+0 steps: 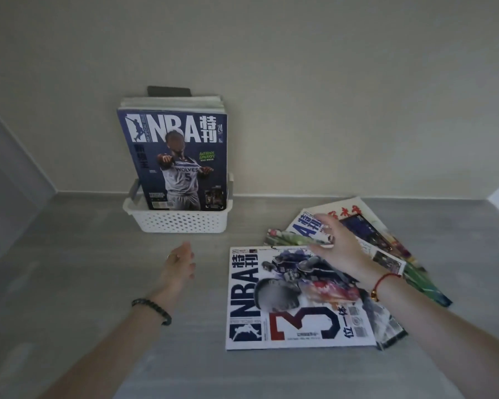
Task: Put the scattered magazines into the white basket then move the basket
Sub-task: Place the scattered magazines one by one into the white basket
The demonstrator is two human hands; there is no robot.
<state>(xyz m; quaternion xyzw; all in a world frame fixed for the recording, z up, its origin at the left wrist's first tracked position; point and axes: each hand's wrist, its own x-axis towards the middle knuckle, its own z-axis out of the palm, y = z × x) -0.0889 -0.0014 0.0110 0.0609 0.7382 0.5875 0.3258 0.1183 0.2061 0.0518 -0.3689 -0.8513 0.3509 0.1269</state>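
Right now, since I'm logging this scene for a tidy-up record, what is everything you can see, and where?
white basket: one, white, perforated, on the surface by the wall.
standing magazines: several, front cover dark blue, upright in the basket.
dark object: one, dark grey, behind the stack's top; unidentifiable.
loose magazines: at least four, multicoloured, overlapping, right of the basket.
lifted magazine: one, colourful, edge raised over the pile.
surface: grey, underneath everything.
bead bracelet: one, dark, left wrist.
cord bracelet: one, red, right wrist.
left hand: open, before the basket.
right hand: grips the lifted magazine.
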